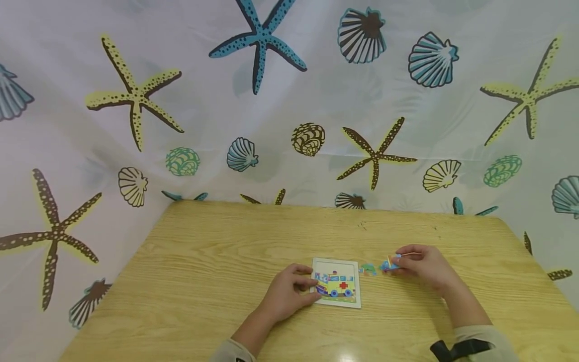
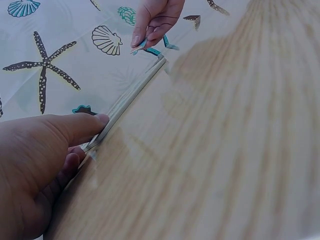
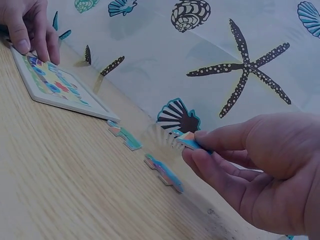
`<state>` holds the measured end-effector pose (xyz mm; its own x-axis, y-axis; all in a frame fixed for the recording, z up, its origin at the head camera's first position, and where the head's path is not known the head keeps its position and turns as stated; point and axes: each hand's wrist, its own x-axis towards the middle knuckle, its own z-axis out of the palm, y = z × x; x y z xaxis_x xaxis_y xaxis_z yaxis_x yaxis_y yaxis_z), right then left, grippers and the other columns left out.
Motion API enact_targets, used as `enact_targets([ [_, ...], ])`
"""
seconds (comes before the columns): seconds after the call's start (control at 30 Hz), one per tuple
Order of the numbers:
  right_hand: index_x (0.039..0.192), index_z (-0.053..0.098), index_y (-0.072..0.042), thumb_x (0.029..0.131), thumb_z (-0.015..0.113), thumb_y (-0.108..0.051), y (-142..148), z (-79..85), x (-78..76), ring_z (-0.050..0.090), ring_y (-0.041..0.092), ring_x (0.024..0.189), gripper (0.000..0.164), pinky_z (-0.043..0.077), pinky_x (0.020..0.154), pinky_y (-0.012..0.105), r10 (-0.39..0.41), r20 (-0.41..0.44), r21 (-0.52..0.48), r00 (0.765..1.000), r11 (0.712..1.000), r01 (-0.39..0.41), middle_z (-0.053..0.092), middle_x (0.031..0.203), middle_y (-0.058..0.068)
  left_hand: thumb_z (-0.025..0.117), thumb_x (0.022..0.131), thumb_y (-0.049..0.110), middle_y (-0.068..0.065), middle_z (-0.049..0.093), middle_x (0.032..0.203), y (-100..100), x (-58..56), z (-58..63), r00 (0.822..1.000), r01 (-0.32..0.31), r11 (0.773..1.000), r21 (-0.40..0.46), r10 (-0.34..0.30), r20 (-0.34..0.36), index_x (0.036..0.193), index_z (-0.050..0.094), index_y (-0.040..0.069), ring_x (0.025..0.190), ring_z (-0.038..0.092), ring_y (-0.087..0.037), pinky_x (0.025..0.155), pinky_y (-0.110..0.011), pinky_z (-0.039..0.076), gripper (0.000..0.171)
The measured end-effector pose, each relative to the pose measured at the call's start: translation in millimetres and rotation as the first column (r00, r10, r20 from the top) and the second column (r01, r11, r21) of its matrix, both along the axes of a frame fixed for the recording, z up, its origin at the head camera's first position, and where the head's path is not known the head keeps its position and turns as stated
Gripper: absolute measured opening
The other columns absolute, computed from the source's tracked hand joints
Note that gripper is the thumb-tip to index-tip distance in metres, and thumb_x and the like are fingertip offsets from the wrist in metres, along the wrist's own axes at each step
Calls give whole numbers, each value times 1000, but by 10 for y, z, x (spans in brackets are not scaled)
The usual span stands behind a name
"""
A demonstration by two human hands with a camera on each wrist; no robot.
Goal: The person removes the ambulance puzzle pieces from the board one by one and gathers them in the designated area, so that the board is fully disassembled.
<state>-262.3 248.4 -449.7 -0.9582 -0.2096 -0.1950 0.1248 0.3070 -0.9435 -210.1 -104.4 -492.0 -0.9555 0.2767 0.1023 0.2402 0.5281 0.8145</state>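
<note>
A square white jigsaw puzzle tray lies on the wooden table, its lower part filled with a yellow ambulance picture bearing a red cross. My left hand grips the tray's left edge, with fingertips over the rim and onto the picture. To the right of the tray, my right hand pinches a small blue and orange puzzle piece between thumb and fingers, raised off the table. Two loose puzzle pieces lie between: a greenish one against the tray's corner, and a blue one below the held piece.
The light wooden table spreads around the tray on all sides. Behind it and at both sides hangs a white cloth printed with starfish and shells. A black strap crosses the right sleeve.
</note>
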Motion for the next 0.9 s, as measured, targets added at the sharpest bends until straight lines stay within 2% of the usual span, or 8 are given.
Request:
enact_targets([
  [0.33,128,50,14,99,62,-10,166,-38,-9,69,11,92,40,58,84,28,-18,12,-6,1000,1000,18,65,105,7,83,83,28,-3,61,130,2,-13,-24,1000,1,1000,-4,0,6,107,78,12,87,56,-7,71,-20,48,29],
  [0.53,128,51,13,98,64,-14,285,-89,-37,69,7,91,43,58,83,26,-38,11,23,999,999,38,66,104,5,83,83,29,-3,61,130,-1,-20,-44,1000,-2,1000,15,1,24,107,78,12,90,58,-9,71,-20,49,30],
  [0.73,129,50,14,98,63,-10,364,-104,-34,69,7,91,42,58,83,26,-38,32,15,999,999,37,67,103,4,83,83,30,-2,61,130,5,-23,-35,1000,2,1000,5,-2,15,107,78,12,91,58,-9,72,-20,49,30],
  [0.9,123,55,14,95,68,-13,365,-94,-9,67,9,85,40,58,75,26,-76,-3,131,997,988,76,69,99,5,83,83,29,-2,61,130,7,-26,-32,1000,2,1000,1,-2,15,107,78,12,91,58,-9,72,-20,49,29],
])
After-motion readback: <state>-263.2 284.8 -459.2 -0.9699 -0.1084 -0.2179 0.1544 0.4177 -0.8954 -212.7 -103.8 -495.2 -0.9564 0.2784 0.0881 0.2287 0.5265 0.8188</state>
